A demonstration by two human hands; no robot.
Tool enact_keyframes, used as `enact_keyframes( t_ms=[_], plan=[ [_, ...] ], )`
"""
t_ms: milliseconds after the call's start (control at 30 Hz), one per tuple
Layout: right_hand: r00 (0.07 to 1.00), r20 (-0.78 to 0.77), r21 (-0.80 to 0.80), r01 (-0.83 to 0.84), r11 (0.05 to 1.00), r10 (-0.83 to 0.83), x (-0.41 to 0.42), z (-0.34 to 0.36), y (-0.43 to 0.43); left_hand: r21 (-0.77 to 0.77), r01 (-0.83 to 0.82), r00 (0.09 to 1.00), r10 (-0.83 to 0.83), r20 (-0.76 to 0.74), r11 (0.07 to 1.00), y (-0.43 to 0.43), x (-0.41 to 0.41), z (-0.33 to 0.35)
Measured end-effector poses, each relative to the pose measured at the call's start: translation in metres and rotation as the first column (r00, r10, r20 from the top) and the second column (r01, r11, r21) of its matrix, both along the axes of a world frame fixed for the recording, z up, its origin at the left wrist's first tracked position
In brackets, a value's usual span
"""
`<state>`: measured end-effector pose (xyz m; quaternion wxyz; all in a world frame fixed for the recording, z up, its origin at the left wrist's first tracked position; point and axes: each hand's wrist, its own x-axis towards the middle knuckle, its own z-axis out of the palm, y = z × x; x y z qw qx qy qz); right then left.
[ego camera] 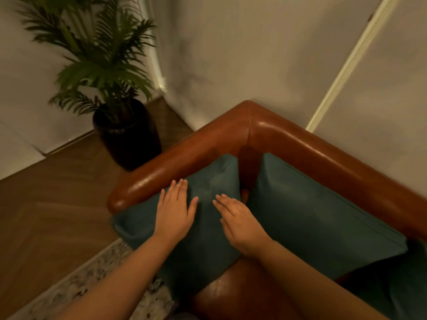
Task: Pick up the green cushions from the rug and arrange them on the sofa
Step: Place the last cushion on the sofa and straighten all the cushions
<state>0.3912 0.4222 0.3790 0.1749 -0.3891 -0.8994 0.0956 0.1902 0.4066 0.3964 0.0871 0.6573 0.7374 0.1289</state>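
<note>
A dark green cushion (208,181) leans against the left armrest in the corner of the brown leather sofa (288,139). My left hand (174,211) lies flat on its upper left part, fingers spread. My right hand (238,224) rests flat on the same cushion toward its right edge. A second green cushion (318,215) leans against the sofa's backrest to the right, apart from both hands. Part of another green cushion (406,282) shows at the lower right edge.
A potted palm in a dark vase (126,135) stands on the wooden floor just left of the armrest. A patterned rug (76,289) reaches the sofa's front at the lower left. White walls close in behind the sofa.
</note>
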Motion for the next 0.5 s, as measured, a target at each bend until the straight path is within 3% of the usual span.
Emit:
enact_keyframes(
  t_ms=[67,133,200,267,367,500],
  plan=[
    [0.972,0.183,-0.085,-0.133,0.988,0.147,-0.02,0.01,0.019,-0.121,0.053,0.998,-0.056,-0.019,0.991,0.004,-0.008,-0.002],
    [0.872,0.417,-0.174,-0.201,0.964,0.257,-0.038,0.025,0.041,-0.227,0.09,0.994,-0.102,-0.045,0.97,0.007,-0.016,-0.006],
    [0.773,0.561,-0.159,-0.251,0.955,0.296,-0.051,0.033,0.061,-0.274,0.093,0.991,-0.117,-0.071,0.957,0.008,-0.026,-0.013],
    [0.74,0.583,-0.201,-0.27,0.942,0.337,-0.063,0.034,0.077,-0.241,0.112,0.985,-0.139,-0.101,0.964,0.005,-0.035,-0.023],
    [0.795,0.489,-0.297,-0.237,0.925,0.361,-0.071,0.024,0.093,-0.157,0.123,0.985,-0.141,-0.104,0.98,0.002,-0.041,-0.039],
    [0.845,0.434,-0.261,-0.214,0.941,0.312,-0.071,-0.007,0.095,-0.171,0.079,0.987,-0.102,-0.128,0.982,0.005,-0.04,-0.05]
  ],
)
